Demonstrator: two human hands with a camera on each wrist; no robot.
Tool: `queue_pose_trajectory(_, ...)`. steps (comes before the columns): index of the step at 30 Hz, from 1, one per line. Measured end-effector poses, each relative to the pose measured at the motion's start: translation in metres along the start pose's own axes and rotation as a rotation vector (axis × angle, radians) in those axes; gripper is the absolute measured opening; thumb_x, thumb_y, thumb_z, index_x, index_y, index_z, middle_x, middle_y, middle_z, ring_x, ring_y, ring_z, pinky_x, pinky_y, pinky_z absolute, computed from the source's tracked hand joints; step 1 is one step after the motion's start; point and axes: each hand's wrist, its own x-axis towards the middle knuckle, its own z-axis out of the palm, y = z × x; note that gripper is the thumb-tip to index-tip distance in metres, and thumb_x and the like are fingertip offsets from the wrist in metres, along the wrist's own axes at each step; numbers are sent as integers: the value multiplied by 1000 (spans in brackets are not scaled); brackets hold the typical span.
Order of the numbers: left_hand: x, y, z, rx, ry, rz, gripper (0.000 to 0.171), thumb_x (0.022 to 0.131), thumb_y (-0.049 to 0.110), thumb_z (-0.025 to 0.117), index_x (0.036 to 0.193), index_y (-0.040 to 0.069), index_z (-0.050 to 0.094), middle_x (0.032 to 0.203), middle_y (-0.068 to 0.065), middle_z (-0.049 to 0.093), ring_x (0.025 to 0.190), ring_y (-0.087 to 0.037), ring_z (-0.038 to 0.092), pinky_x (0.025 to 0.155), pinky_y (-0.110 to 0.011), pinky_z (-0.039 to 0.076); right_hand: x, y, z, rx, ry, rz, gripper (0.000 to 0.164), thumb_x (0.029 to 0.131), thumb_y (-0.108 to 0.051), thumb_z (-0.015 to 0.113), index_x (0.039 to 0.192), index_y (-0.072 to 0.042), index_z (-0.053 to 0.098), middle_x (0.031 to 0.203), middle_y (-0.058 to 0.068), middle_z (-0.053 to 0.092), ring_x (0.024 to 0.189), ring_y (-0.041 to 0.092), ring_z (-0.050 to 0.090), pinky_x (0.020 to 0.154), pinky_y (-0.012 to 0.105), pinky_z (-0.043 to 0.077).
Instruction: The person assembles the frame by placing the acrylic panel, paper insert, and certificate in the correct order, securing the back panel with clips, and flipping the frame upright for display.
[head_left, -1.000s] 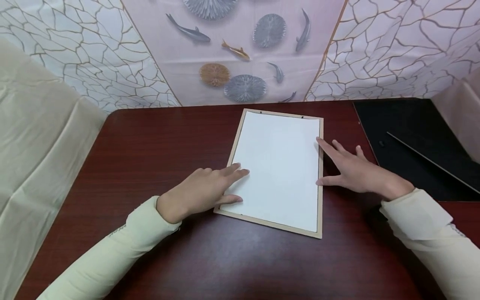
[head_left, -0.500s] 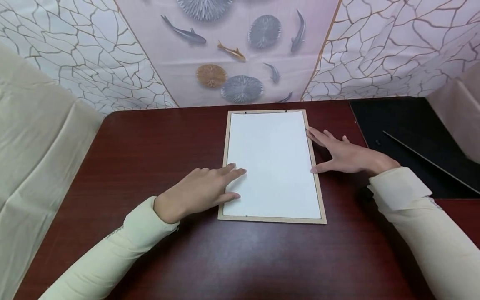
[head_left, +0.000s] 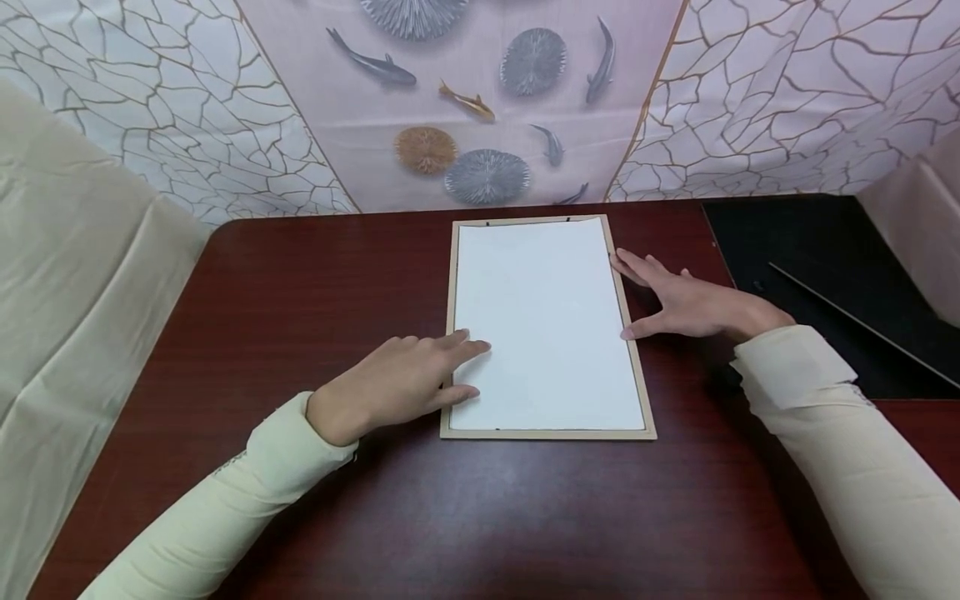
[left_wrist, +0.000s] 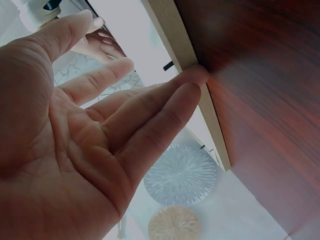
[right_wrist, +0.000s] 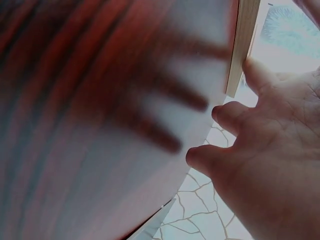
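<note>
A light wooden picture frame [head_left: 639,379] lies flat on the dark red table, its sides nearly square to the table's far edge. Inside it is a white sheet [head_left: 547,325], and small black tabs [head_left: 567,219] show along the frame's border. My left hand [head_left: 397,379] is at the near left side, fingers extended; in the left wrist view two fingertips [left_wrist: 192,82] meet the frame's outer edge. On the opposite side my right hand [head_left: 686,302] spreads its thumb and fingers along the right edge. A fingertip [right_wrist: 249,65] is right at the wood in the right wrist view.
To the right a black panel [head_left: 817,242] lies on the table [head_left: 322,283], with a thin-edged dark board [head_left: 870,321] over it. A patterned cloth [head_left: 487,108] hangs behind the table's far edge. Pale cloth [head_left: 67,333] drapes on the left.
The picture frame has turned counterclockwise, its far end swinging left, from slanted to nearly straight. My right hand has moved left and slightly away with it; the left hand has hardly moved.
</note>
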Motion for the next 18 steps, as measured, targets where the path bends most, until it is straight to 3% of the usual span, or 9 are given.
queue_pose_trajectory(5,-1,-5,1,-36,-10,-25,59,102,39,69,154,16,51,155,-21,54,92,-28,78,84,-47,62,1,-1,1,5,7,-8,120,91,-40,80,169,-14,-8,176,19,8,160,47,-16,118,79,-11)
queue_pose_trajectory(8,-1,-11,0,-76,-19,-44,71,98,42,74,157,14,47,158,-19,51,111,-30,75,92,-48,61,1,-1,2,6,19,-11,119,92,-38,80,169,-15,-8,176,19,5,161,47,-15,119,79,-9)
queue_pose_trajectory(12,2,-22,0,-144,-27,-81,92,86,46,83,161,13,40,163,-16,46,137,-30,61,104,-50,55,-2,-2,5,-22,55,-4,117,93,-39,80,170,-15,-5,176,20,5,161,48,-10,119,80,-4)
queue_pose_trajectory(18,8,-36,4,-153,-28,-90,107,76,47,89,162,10,38,170,-15,34,154,-36,39,121,-54,41,-26,3,4,-65,147,53,105,96,-40,76,170,-11,8,173,25,16,160,50,8,121,76,16)
